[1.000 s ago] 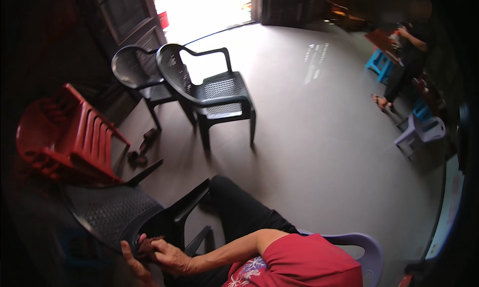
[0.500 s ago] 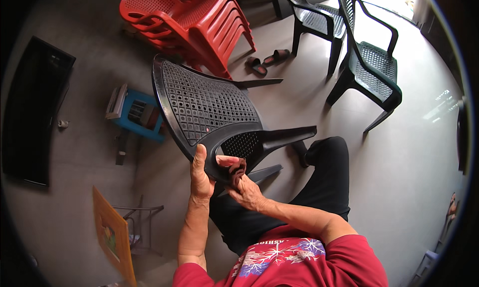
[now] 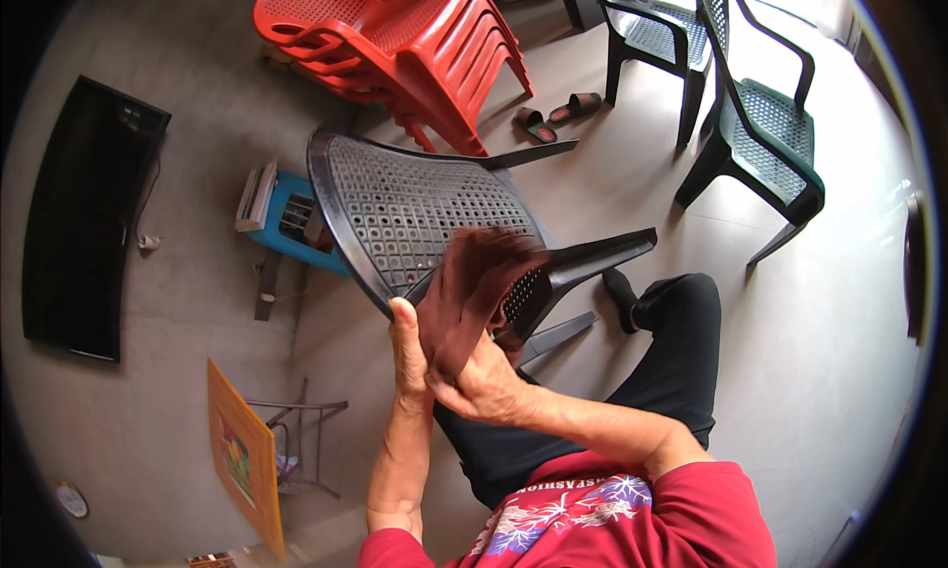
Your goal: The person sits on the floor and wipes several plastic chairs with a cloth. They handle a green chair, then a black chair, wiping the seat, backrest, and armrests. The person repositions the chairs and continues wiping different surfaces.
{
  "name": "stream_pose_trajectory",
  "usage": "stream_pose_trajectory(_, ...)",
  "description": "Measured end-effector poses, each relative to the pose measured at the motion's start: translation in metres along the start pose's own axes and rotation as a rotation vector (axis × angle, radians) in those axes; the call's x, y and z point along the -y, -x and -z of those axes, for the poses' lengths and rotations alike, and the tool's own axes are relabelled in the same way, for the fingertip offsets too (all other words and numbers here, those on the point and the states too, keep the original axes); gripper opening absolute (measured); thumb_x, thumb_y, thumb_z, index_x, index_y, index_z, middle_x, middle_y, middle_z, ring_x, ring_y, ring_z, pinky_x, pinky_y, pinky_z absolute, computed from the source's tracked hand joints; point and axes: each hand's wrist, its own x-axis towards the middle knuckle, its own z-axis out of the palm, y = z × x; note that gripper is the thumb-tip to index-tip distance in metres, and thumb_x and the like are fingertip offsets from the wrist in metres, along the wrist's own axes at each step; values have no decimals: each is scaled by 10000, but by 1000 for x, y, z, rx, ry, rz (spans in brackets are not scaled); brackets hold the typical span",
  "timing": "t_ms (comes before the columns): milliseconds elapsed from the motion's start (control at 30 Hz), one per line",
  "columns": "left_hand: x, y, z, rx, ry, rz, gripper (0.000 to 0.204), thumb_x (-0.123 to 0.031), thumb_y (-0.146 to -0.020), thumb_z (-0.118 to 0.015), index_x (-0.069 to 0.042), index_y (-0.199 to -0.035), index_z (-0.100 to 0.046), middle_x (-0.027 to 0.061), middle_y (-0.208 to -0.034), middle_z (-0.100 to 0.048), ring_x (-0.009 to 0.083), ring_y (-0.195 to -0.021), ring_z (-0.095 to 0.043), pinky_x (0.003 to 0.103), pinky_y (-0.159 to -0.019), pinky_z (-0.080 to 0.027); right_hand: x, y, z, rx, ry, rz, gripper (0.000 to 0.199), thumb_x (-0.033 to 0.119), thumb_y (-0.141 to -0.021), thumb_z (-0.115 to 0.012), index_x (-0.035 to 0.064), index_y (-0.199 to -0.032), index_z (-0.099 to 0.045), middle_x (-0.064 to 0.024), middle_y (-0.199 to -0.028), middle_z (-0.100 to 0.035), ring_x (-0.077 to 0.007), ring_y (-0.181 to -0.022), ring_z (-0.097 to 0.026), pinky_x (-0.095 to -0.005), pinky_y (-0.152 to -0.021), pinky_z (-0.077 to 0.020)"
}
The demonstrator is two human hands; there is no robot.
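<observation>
A black plastic chair (image 3: 415, 198) with a perforated panel lies tipped in front of me, its legs pointing right. At the chair's near edge is my left hand (image 3: 410, 361), thumb up along the rim; its other fingers are mostly hidden behind the cloth. My right hand (image 3: 489, 385) is closed on a dark brown cloth (image 3: 459, 301), which fans upward, smeared by motion, over the lower part of the chair. Both hands are close together, the right just beside the left.
Stacked red chairs (image 3: 425, 35) stand beyond, near a pair of slippers (image 3: 556, 119). Two dark green armchairs (image 3: 765, 138) are at the far right. On the left are a blue stool (image 3: 286, 207), a wall-mounted television (image 3: 89, 217) and a wood-framed picture (image 3: 237, 449).
The cloth, bunched small at the chair's rim before, now spreads upward across the chair. My left hand keeps its place on the edge. The whole view has shifted slightly.
</observation>
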Motion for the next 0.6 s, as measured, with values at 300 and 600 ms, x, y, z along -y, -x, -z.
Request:
stream_pose_trajectory(300,5,6,12,-213,131,-112,747,-619,-879,-416,-17,-1318,-359,135,-1257,-504,308,-1051,-577,406,-852,-509,-36,66,-34,-66,82,-261,320,38,-656,-667,28,-958,-562,-190,-999,-528,-391,-913,-490,-452,-736,-410)
stream_pose_trajectory(600,-46,-7,19,-345,117,-76,738,-608,-890,-404,45,-1233,-402,182,-1084,-592,317,-824,-658,360,-587,-559,-42,70,-48,-45,-28,-464,209,131,-785,-668,27,-914,-540,-151,-741,-582,-341,-689,-592,-404,-602,-467)
